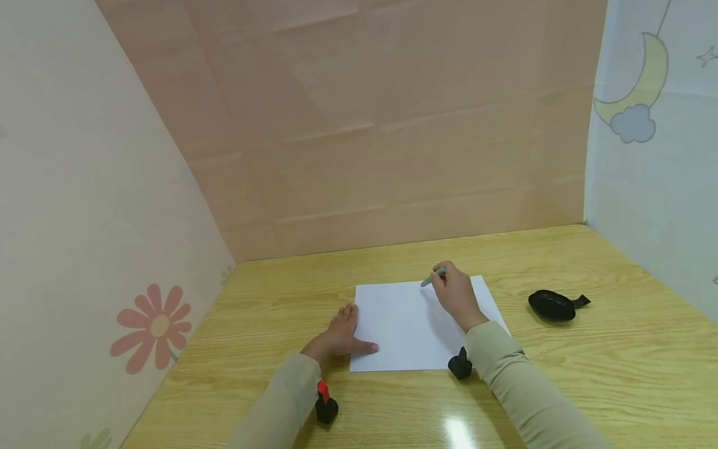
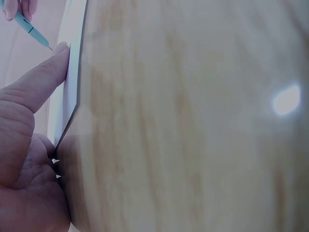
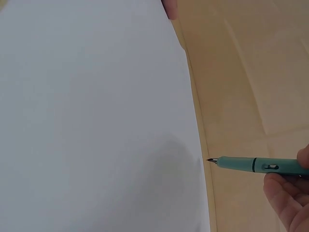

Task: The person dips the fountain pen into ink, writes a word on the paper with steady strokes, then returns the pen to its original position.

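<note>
A blank white sheet of paper (image 1: 401,327) lies on the wooden table. At its left edge my left hand (image 1: 339,333) rests with fingers spread, the straight thumb lying on the sheet. My right hand (image 1: 455,296) is over the upper right part of the paper, pinching a teal fountain pen (image 3: 280,165). The pen's bare metal nib (image 3: 212,160) points left, near the sheet's far edge; in the right wrist view it appears raised off the paper. In the left wrist view, the pen (image 2: 30,29) shows past my thumb (image 2: 41,77).
A black oval object with a short tail (image 1: 552,305) lies on the table right of the paper. Black wrist-worn devices show by the left sleeve (image 1: 326,408) and the right sleeve (image 1: 460,366). A tan covering (image 1: 392,137) stands behind the table, with pale patterned walls at both sides.
</note>
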### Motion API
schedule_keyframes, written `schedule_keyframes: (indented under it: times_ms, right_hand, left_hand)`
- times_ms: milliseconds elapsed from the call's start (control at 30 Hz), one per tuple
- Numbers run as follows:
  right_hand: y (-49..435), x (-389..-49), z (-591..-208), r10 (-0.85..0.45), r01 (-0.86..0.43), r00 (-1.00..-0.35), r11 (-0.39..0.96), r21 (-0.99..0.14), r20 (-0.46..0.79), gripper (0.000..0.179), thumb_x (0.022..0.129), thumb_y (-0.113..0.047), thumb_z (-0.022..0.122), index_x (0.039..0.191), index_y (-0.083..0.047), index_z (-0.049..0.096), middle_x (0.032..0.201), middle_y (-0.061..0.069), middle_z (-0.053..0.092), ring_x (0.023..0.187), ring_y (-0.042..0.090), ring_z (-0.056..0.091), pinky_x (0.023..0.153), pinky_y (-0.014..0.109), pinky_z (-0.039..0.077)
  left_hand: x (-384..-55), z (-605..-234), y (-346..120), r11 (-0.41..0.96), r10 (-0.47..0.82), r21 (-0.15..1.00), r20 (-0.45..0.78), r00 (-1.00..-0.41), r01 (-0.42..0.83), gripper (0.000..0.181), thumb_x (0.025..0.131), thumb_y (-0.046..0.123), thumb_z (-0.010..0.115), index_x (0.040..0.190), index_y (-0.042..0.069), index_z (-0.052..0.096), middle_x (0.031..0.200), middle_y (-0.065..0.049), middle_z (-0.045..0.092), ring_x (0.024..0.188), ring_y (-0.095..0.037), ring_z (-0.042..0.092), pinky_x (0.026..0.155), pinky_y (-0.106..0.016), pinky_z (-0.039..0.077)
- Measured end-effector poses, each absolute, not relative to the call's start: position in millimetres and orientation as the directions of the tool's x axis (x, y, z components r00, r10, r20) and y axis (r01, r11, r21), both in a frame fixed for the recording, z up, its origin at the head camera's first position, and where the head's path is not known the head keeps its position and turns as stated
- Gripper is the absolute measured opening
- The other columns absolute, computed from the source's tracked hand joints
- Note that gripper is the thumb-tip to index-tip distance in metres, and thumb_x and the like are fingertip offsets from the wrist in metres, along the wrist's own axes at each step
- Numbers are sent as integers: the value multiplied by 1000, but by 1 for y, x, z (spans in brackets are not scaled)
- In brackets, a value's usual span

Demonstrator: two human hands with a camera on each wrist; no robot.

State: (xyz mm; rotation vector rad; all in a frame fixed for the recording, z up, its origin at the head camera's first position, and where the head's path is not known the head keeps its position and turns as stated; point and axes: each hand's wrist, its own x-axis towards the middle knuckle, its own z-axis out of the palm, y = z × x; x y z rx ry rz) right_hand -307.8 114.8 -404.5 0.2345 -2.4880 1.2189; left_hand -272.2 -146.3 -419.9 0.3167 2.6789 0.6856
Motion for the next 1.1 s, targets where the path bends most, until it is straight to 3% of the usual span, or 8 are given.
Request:
schedule_keyframes:
  times_ms: [533,833,1100]
  right_hand:
    - [110,-306,-402,-50,-314,-924,661,-681,378,18,95,-13,47,102,3,53,72,10,55,55,16,43,51,27,36]
    - [109,-306,-400,-67,-316,-926,672,-669,371,18,95,-13,46,100,3,52,79,13,58,57,17,44,52,27,38]
    - [109,-306,-400,-74,-317,-927,681,-660,368,18,96,-13,45,100,4,51,75,12,56,53,16,42,50,26,36]
  left_hand:
    - [-274,-422,-146,854,293,506,-275,-915,122,111,75,48,72,147,-4,4,154,-20,0,142,-35,-1,114,-49,5]
    - [-275,-422,-145,867,286,483,-286,-915,120,111,75,49,72,147,-2,5,155,-19,0,142,-33,-2,114,-48,5]
    - [-277,-423,-145,873,284,471,-288,-915,123,110,75,49,72,147,-3,6,155,-19,1,142,-34,-1,114,-48,6]
